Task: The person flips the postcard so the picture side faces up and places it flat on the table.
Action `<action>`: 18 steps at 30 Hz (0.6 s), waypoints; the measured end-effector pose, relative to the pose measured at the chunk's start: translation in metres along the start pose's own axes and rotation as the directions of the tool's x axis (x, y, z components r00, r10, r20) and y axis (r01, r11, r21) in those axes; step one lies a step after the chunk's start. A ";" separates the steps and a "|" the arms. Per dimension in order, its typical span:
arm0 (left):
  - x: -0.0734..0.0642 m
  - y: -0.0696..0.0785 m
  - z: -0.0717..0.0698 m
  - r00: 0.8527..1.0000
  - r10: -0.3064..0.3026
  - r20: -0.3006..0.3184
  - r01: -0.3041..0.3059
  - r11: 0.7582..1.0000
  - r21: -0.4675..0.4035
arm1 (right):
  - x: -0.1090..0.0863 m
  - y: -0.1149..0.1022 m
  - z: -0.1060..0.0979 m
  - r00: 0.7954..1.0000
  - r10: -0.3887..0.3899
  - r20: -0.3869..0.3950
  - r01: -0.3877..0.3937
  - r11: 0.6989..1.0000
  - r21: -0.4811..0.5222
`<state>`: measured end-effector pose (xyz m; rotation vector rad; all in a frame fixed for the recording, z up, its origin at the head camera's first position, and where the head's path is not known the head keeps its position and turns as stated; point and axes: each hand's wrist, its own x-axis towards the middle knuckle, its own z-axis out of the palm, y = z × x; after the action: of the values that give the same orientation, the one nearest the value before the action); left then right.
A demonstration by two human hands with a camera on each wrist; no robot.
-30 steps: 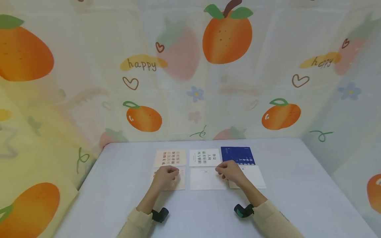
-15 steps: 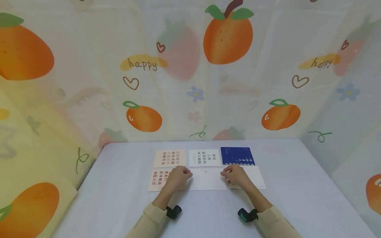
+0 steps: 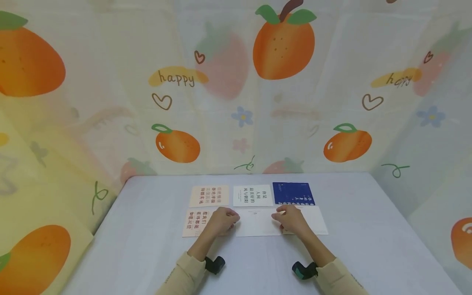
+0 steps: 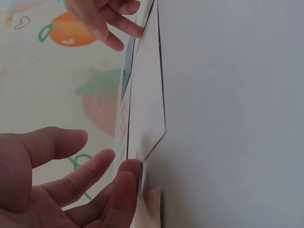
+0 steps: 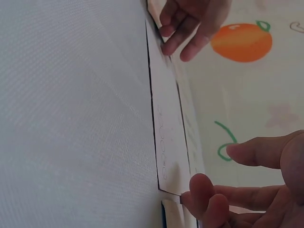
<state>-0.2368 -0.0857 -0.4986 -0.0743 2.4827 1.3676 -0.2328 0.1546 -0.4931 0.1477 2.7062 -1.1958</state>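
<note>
In the head view a blank-looking white card [image 3: 255, 226] lies flat in the middle of the front row. My left hand [image 3: 223, 220] is at its left end, over part of a cream card with brown characters [image 3: 194, 223]. At the other end is my right hand [image 3: 291, 219], partly covering a second white card [image 3: 316, 220]. Both wrist views show thumbs apart from loosely bent fingers. Left fingertips [image 4: 129, 166] touch or nearly touch the middle card's edge; right fingertips [image 5: 189, 202] are close to its opposite corner. Nothing is pinched in either hand.
Behind, a row holds a cream card with characters [image 3: 209, 196], a white card with dark characters [image 3: 253, 196] and a dark blue card [image 3: 293, 193]. The white tabletop [image 3: 258, 266] meets a fruit-print cloth [image 3: 221, 123] at the back.
My left hand has moved right, off the front-left cream card, to the middle white card's left end. The right hand shifted slightly right and lower, then stayed nearly still.
</note>
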 end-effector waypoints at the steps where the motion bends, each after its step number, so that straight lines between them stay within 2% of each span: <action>1: 0.000 0.000 0.000 1.000 -0.004 0.003 0.005 1.000 -0.012 | 0.000 0.000 0.000 1.000 0.005 -0.004 -0.005 1.000 0.011; 10: -0.001 -0.004 -0.001 1.000 -0.023 0.009 0.023 0.995 -0.098 | 0.005 0.008 0.002 0.998 0.059 -0.020 -0.054 0.979 0.194; 18: -0.005 -0.001 -0.002 0.999 -0.040 0.035 0.045 0.987 -0.154 | 0.005 0.007 0.002 0.997 0.073 -0.030 -0.065 0.978 0.199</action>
<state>-0.2322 -0.0883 -0.4970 -0.1382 2.3317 1.5293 -0.2362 0.1580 -0.5007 0.2908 2.5839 -1.4536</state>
